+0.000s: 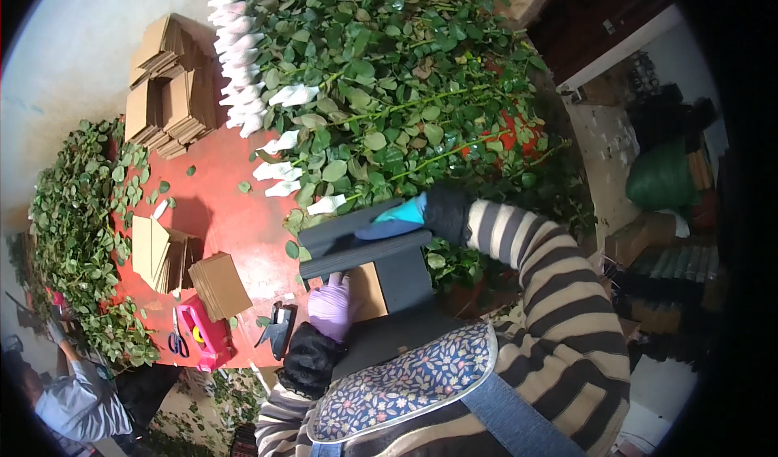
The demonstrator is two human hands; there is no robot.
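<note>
A dark grey sheet [408,283] lies in front of me with its far side folded over in a thick band. My right hand [395,219], in a blue and teal glove, rests on that folded band with fingers stretched out flat. Below the band, my left hand [329,309], in a purple glove, lies on the sheet beside a brown cardboard piece [369,290]; its fingertips reach the fold and are partly hidden. White-wrapped flower heads [327,205] on leafy stems lie just beyond the sheet.
Leafy stems [389,92] are heaped across the red table [263,238]. Cardboard stacks [220,285] and folded cardboard [170,92] stand to the left. A black stapler [280,330], pink tape dispenser [203,333] and scissors [177,343] sit near the front edge. Another person [77,400] is at far left.
</note>
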